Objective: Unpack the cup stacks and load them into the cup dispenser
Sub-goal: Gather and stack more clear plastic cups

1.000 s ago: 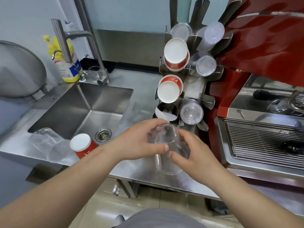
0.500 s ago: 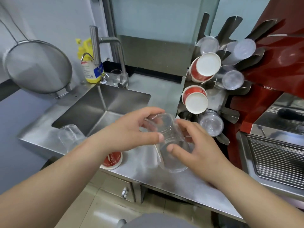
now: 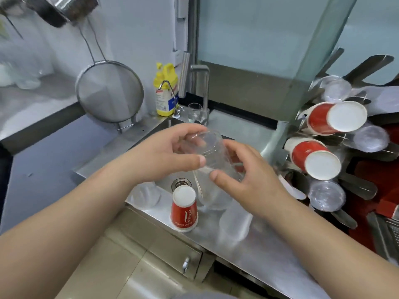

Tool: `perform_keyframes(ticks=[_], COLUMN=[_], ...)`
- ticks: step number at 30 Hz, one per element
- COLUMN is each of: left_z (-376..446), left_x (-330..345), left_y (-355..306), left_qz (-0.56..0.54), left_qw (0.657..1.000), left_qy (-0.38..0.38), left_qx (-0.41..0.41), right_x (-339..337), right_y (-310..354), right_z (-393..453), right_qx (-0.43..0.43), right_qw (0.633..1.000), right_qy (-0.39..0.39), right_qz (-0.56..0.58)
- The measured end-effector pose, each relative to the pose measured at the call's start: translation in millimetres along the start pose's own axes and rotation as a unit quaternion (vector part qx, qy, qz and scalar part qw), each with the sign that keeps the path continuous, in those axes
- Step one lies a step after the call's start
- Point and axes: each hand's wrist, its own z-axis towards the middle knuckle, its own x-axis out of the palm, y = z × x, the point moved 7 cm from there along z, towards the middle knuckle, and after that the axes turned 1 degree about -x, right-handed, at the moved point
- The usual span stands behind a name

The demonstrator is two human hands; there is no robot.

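I hold a stack of clear plastic cups [image 3: 212, 162] in front of me above the sink's front edge, its closed end up and away from me. My left hand [image 3: 164, 156] grips its upper part from the left. My right hand [image 3: 244, 180] holds its lower part from the right. The metal cup dispenser [image 3: 354, 186] stands at the right, with red paper cup stacks [image 3: 313, 158] and clear cup stacks [image 3: 327, 196] poking out of its slots. A red paper cup stack [image 3: 184, 209] stands upside down on the counter's front edge.
More clear cups [image 3: 234, 223] and another clear stack [image 3: 144, 194] rest on the steel counter [image 3: 269, 251] near its front edge. The sink [image 3: 172, 124] lies behind my hands, with a tap [image 3: 199, 83], a glass [image 3: 194, 113], a yellow bottle [image 3: 165, 91] and a hanging strainer [image 3: 109, 91].
My view has swung left and up, so the dispenser now sits at the right edge. Both hands keep the same grip on the clear cup stack, lifted slightly.
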Motion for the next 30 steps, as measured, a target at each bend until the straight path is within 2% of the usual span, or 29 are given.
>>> perform_keyframes(ticks=[11, 15, 25, 30], left_z=[-31, -39, -22, -10], left_x=[-134, -166, -177, -163], left_y=[35, 62, 118, 136], left_qz=[0.093, 0.147, 0.24, 0.298], left_qw=[0.991, 0.981, 0.967, 0.953], left_qy=[-0.099, -0.126, -0.077, -0.044], left_qx=[0.005, -0.02, -0.037, -0.031], right_x=[102, 140, 187, 202], right_y=[65, 77, 56, 31], right_z=[95, 113, 123, 125], right_qx=[-0.069, -0.08, -0.056, -0.025], right_qw=[0.996, 0.993, 0.991, 0.986], right_qy=[0.056, 0.081, 0.118, 0.15], right_qz=[0.017, 0.005, -0.01, -0.063])
